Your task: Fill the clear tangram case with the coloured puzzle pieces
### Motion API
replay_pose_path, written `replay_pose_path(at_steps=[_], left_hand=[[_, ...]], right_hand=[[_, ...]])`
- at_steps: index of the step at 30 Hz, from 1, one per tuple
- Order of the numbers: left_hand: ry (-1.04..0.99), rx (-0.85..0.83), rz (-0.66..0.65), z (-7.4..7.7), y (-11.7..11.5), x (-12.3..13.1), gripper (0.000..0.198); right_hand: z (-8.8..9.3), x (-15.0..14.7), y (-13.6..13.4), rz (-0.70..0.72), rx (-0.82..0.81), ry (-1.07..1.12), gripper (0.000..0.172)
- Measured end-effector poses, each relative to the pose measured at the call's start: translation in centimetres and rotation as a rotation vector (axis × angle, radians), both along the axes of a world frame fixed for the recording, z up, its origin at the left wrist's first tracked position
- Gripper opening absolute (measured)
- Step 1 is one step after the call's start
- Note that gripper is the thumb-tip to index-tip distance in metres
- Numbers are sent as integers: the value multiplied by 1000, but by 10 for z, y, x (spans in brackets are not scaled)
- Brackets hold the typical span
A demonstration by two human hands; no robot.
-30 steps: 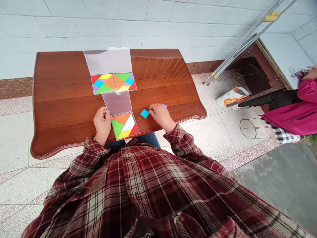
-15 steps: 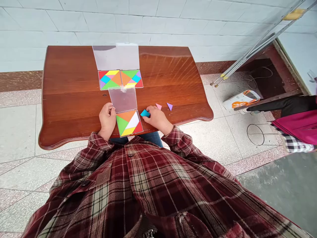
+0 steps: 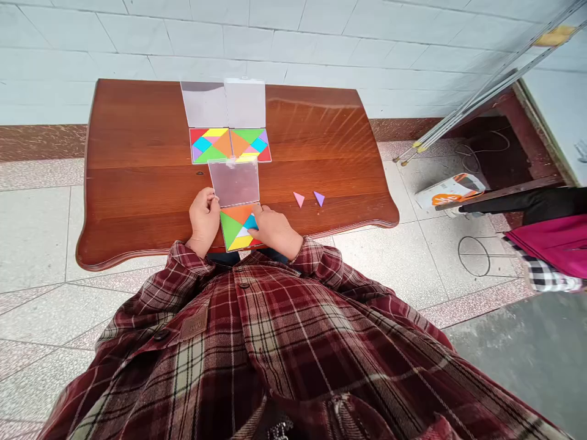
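Observation:
My right hand (image 3: 277, 231) is over the near open tangram case (image 3: 243, 232), its fingers closed on a blue square piece (image 3: 250, 222). The piece lies over the white gap in the tray, among orange, green, yellow and red pieces; my fingers cover part of the right side. At the case's left edge, by the hinge of its raised clear lid (image 3: 236, 183), my left hand (image 3: 204, 219) has its fingers curled against the lid's edge. To the right, a pink triangle (image 3: 299, 199) and a purple triangle (image 3: 319, 198) lie loose on the table.
Two filled tangram cases (image 3: 230, 145) with open lids stand side by side farther back on the wooden table (image 3: 137, 183). A tiled wall (image 3: 312, 49) rises behind. Crutches (image 3: 458, 116), a white-and-orange box (image 3: 449, 190) and a person's magenta garment (image 3: 554, 241) are at the right.
My right hand has moved left with the blue square, from beside the near case to over its white gap. The pink triangle is now uncovered. My left hand stays at the case.

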State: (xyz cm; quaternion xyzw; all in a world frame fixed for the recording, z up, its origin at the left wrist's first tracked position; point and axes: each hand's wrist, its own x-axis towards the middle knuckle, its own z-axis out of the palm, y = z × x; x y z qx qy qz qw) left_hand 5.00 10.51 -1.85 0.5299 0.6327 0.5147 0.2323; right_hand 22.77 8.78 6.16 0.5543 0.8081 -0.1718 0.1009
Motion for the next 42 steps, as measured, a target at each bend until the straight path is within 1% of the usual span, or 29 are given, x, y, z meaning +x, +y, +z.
replay_pose_path(at_steps=[6, 10, 12, 16, 20, 23, 26, 28, 30, 34, 37, 40, 42], left_hand=[[5, 10, -6, -2, 0, -1, 12], [-19, 3, -14, -1, 0, 0, 13], [-31, -12, -19, 0, 0, 0, 13], [-30, -28, 3, 3, 1, 1, 17], [-27, -31, 5, 3, 2, 0, 18], [-51, -34, 1, 4, 2, 0, 18], [-64, -38, -4, 6, 2, -1, 16], [-67, -39, -5, 6, 2, -1, 16], [-65, -40, -2, 5, 2, -1, 16], [-68, -32, 4, 3, 2, -1, 19], [-41, -24, 2, 4, 1, -1, 16], [-14, -23, 7, 5, 1, -1, 14], [-15, -26, 11, 3, 2, -1, 16]], right_hand=[[-1, 0, -2, -10, 7, 3, 41], [1, 11, 2, -37, 28, 98, 42], [3, 24, 8, -102, 64, 171, 43], [3, 64, 25, -298, 172, 247, 39], [-1, 106, 41, -445, 240, 225, 34], [-3, 125, 48, -519, 287, 176, 34], [-7, 124, 52, -491, 263, 140, 30], [-10, 116, 52, -443, 208, 119, 28], [-14, 106, 52, -424, 155, 86, 28], [-19, 96, 54, -442, 112, 34, 27], [-21, 99, 57, -439, 98, 47, 25], [-22, 102, 59, -468, 81, 67, 23], [-23, 103, 58, -478, 74, 107, 18]])
